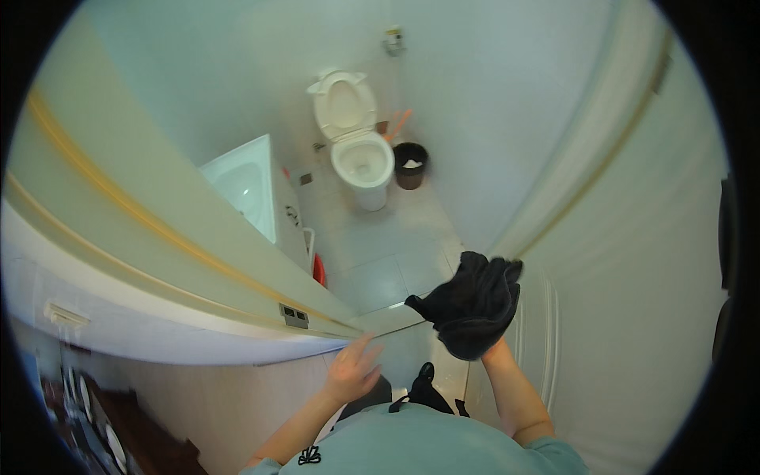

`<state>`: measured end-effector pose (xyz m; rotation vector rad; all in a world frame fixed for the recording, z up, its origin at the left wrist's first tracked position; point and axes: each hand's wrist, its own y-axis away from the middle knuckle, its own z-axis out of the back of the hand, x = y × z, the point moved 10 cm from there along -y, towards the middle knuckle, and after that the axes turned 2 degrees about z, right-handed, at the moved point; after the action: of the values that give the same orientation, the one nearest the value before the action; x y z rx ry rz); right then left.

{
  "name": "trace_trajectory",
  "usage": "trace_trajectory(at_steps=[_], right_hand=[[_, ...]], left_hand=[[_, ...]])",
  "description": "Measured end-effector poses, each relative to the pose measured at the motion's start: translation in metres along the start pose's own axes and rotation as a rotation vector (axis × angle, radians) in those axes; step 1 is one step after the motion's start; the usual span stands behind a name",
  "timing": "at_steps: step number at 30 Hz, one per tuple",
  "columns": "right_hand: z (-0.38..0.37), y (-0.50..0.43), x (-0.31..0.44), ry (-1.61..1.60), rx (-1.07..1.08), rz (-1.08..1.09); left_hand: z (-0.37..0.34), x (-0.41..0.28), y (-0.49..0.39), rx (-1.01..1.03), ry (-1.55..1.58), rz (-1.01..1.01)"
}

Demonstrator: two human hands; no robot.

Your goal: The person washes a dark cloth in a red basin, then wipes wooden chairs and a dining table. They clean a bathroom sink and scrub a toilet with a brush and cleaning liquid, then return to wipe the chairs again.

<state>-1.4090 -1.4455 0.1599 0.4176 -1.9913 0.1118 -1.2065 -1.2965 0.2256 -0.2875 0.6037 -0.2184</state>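
A dark, bunched cloth (475, 306) hangs over my right hand (494, 351), which is raised near the white door on the right. The cloth hides the fingers, and only the wrist and the base of the hand show. Low in front of my body, my left hand (355, 369) is empty with its fingers apart. It is close to the lower end of the door frame (196, 237) on the left; whether it touches the frame I cannot tell. A metal strike plate (294, 316) is set in that frame.
Past the threshold (395, 317), a white toilet (363, 163) has its lid up. Beside it stands a dark bin (409, 169) with white paper inside. A washbasin (246, 184) is at the left, a red object (319, 270) below it. The white door (623, 332) borders the right side.
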Motion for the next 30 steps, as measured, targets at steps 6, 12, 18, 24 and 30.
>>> trace_trajectory(at_steps=[6, 12, 18, 24, 30], right_hand=[[-0.109, -0.087, 0.034, 1.482, 0.419, 0.614], [-0.167, -0.164, -0.037, 1.389, 0.793, 0.636], [-0.215, -0.243, -0.067, 1.233, 0.768, 0.913], [-0.355, -0.312, -0.156, 0.432, 1.123, -0.070], [-0.460, -0.286, -0.257, 1.228, 1.380, 0.432]], left_hand=[[-0.003, 0.046, -0.020, -0.127, 0.103, 0.397], [0.005, 0.106, -0.085, -0.340, 0.187, 0.551], [0.030, 0.156, -0.156, -0.544, 0.548, 0.731], [0.066, 0.197, -0.140, -0.725, 0.264, 0.875], [0.069, 0.245, -0.107, -0.925, 0.294, 1.177]])
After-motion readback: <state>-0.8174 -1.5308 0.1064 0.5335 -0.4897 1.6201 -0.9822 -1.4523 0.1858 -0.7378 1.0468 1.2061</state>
